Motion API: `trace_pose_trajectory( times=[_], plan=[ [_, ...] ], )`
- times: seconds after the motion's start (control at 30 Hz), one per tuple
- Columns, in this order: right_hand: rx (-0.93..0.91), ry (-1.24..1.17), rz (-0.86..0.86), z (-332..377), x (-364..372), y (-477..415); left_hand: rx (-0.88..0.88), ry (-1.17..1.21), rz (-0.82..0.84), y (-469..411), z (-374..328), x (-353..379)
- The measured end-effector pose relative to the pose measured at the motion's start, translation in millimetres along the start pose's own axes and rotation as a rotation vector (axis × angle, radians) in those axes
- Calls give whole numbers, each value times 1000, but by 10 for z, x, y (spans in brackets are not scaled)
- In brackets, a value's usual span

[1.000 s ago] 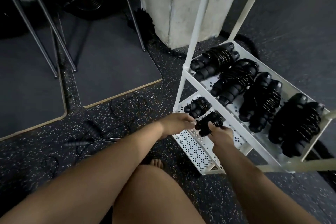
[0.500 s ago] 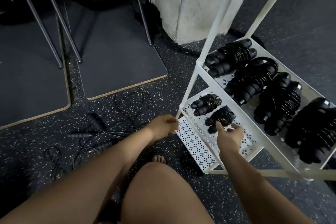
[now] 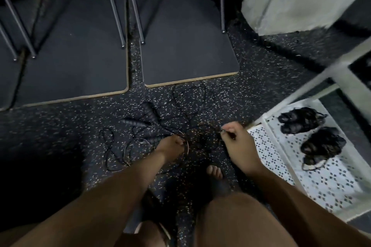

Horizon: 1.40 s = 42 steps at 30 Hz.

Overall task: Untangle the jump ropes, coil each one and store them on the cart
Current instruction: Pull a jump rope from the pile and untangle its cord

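Jump ropes (image 3: pixel 152 124) lie in a loose tangle on the speckled floor (image 3: pixel 261 90), handles and thin cords crossing just beyond the person's feet. The left hand (image 3: pixel 171 146) grips a cord loop at the near edge of the tangle. The right hand (image 3: pixel 235 138) hangs beside it with fingers curled; whether it pinches a strand cannot be told. Two coiled ropes (image 3: pixel 301 119) already sit on the cart (image 3: pixel 267 152) shelf at right, so the floor tangle is what remains.

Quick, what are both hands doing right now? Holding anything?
Left hand: fingers curled round a cord of the tangled ropes on the floor.
Right hand: pinching a thin cord from the same tangle.
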State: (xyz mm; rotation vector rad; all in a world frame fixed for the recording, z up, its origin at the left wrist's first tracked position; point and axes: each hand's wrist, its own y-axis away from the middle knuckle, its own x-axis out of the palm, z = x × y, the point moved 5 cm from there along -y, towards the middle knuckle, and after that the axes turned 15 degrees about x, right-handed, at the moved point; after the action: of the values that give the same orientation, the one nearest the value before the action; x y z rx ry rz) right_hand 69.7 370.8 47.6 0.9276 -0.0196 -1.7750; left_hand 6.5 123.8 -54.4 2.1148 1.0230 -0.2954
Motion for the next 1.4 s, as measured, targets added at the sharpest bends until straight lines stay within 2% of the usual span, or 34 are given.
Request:
trace_pose_trajectory(
  times=[0.2,0.37,0.5,0.63,0.9,1.0,1.07,1.13,1.2,1.3,1.33,1.4],
  plan=[
    [-8,162,240,10,956,-537,-79,-200,-93,-342,965,-148],
    [-7,287,374,-108,1526,-832,-67,-318,-151,-626,1308,-143],
    [-54,453,453,-271,1929,-964,-21,-499,-131,-851,1473,-87],
    [-153,731,553,-456,2323,-1023,-48,-627,-62,-992,1626,-46],
    [-509,1177,444,-670,2838,-1169,35,-609,-122,-1020,1749,-79],
    [-606,1269,425,-708,2856,-1164,47,-534,-179,-958,1710,-93],
    [-612,1201,405,-686,2827,-1150,31,-461,-206,-907,1662,-115],
    [-535,1061,385,-621,2726,-1135,-12,-324,-239,-858,1610,-144],
    [-467,913,367,-496,2554,-1104,-130,-72,-315,-788,1541,-213],
    [-397,736,363,-261,2224,-1003,-246,487,-361,-674,1449,-249],
    [-370,689,352,-163,2102,-951,-238,633,-335,-598,1372,-270],
    [-321,594,338,66,1874,-861,-146,712,-248,-448,1144,-357]
  ],
)
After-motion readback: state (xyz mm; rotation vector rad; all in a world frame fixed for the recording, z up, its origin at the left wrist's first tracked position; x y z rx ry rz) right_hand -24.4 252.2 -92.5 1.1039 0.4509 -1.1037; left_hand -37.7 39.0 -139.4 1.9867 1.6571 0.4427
